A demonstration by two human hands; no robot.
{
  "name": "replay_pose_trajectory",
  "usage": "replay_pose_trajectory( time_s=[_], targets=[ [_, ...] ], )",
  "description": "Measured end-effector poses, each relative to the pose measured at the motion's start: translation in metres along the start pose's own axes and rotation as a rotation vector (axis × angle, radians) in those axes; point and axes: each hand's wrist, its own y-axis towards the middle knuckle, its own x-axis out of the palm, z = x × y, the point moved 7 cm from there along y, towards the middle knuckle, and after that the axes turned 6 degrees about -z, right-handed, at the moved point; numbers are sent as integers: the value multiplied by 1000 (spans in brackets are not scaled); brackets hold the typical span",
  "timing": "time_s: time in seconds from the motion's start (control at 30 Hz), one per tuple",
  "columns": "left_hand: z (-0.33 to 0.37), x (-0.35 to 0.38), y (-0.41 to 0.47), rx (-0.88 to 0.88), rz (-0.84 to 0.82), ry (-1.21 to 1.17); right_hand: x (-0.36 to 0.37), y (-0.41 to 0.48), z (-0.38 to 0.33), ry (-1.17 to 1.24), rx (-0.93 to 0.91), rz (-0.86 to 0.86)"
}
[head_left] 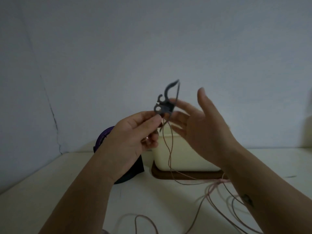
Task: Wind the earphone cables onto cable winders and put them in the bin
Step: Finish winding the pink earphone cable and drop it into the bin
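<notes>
My left hand (135,132) pinches the lower end of a dark grey cable winder (164,105) and holds it up in front of the wall. A pinkish earphone cable (170,154) hangs from the winder down to the table and trails off in loose loops at the lower right. My right hand (202,122) is raised just right of the winder with its fingers straight and spread; the fingertips reach behind the winder, blurred by motion. The cream bin (184,159) stands behind the hands on a dark brown tray (162,174).
A black and purple object (108,134) stands left of the bin, mostly hidden by my left forearm. More pink cable (140,218) lies near the table's front edge. The pale table meets the wall at the back left corner.
</notes>
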Motion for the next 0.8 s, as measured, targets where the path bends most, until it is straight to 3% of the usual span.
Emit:
replay_pose_trajectory(
  time_s=[0.07, 0.17, 0.27, 0.33, 0.43, 0.5, 0.6, 0.73, 0.8],
  targets=[
    [-3, 9, -1, -53, -43, -279, 12, -3, 13, 50, 130, -123],
    [-6, 7, 1, -76, -46, -421, 29, -10, 22, 36, 249, -256],
    [-8, -12, 2, -87, -18, -446, 17, -10, 14, -115, 235, -168],
    [-11, -19, 1, -121, -86, -434, 3, -12, -3, -372, 193, -68],
    [-22, -20, -3, -212, -161, -300, -4, -20, -35, -829, 94, 42],
    [-31, -19, -5, -273, -140, -246, -1, -27, -55, -1007, 18, 53],
    [-40, -26, -4, -315, -60, -149, -1, -40, -71, -1159, 12, 68],
    [-45, -32, -1, -323, 18, 311, 7, -46, -68, -1281, 87, -45],
    [-46, -22, 0, -313, -18, 421, 10, -43, -62, -1299, 89, -75]
  ],
)
